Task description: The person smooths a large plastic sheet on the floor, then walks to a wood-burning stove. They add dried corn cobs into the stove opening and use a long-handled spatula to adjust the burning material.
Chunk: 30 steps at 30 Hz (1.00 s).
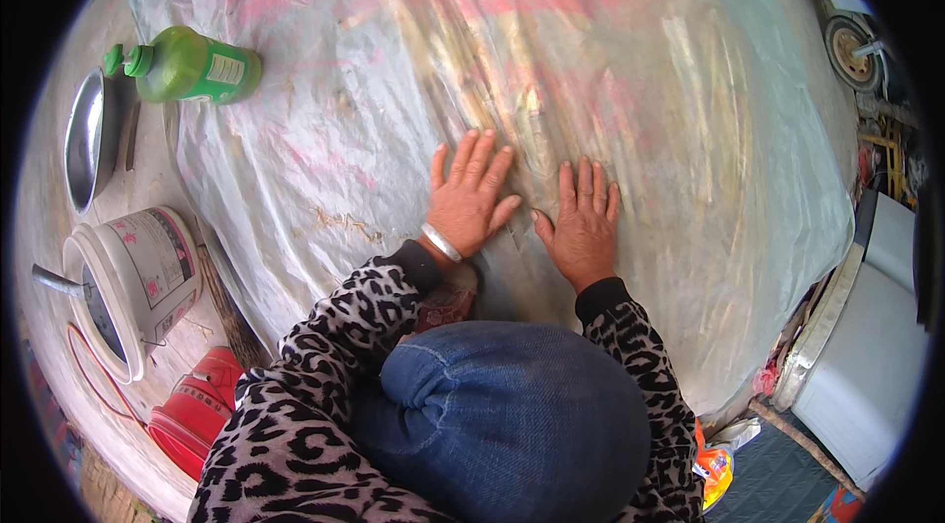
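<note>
A clear plastic sheet [679,257] lies wrinkled over the ground in front of me, with pink and yellowish patches showing through. Flat on its middle rests my left hand [466,196], fingers spread, a silver bangle round the wrist. Just to the right, my right hand [581,220] presses on the same sheet, palm down and fingers stretched out. Neither hand holds anything. Between my arms is my bent knee in blue denim [522,415], and part of a patterned shoe [448,299] shows beside the left wrist.
At the left stand a green detergent bottle [202,65], a metal basin [91,141], a white bucket [148,272] with a handle sticking out, and a red bucket [202,405]. On the right are a wheel [852,53], a large pale tub [856,366] and a stick [807,446].
</note>
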### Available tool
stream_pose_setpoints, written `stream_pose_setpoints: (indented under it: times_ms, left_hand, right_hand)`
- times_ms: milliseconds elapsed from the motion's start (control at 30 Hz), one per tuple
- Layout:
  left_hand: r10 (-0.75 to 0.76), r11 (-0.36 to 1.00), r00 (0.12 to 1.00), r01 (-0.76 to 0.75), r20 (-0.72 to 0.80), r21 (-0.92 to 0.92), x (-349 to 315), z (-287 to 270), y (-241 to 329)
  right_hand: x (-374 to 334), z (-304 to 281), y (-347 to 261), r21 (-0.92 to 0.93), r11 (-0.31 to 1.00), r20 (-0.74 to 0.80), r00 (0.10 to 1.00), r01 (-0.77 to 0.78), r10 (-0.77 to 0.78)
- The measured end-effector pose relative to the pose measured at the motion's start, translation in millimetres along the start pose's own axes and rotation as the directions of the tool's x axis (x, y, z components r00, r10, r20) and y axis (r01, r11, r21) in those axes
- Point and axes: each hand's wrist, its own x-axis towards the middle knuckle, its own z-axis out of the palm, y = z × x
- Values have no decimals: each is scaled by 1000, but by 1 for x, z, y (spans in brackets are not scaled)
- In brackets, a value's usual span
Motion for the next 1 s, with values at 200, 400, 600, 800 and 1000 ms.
stream_pose_setpoints:
  times_ms: [200, 400, 600, 800, 1000]
  left_hand:
    - [-63, 989, 987, 42, 151, 140, -14, -3, -20]
    - [-57, 991, 989, 40, 136, 126, -13, -2, -21]
    - [-72, 994, 993, 64, 97, 85, -15, -5, -23]
    - [-124, 989, 991, 120, 46, 89, -10, -5, -26]
    - [-172, 966, 985, 174, -27, 192, 10, -10, -49]
  right_hand:
    - [9, -10, -10, 31, 999, -19, 999, -27, 28]
    - [26, -14, -16, 57, 998, -63, 998, 15, -11]
    - [34, -11, -15, 38, 998, 4, 999, -46, 46]
    - [43, -19, -27, 46, 992, 50, 992, -115, 112]
    - [69, -41, -54, -20, 988, -117, 981, 156, -157]
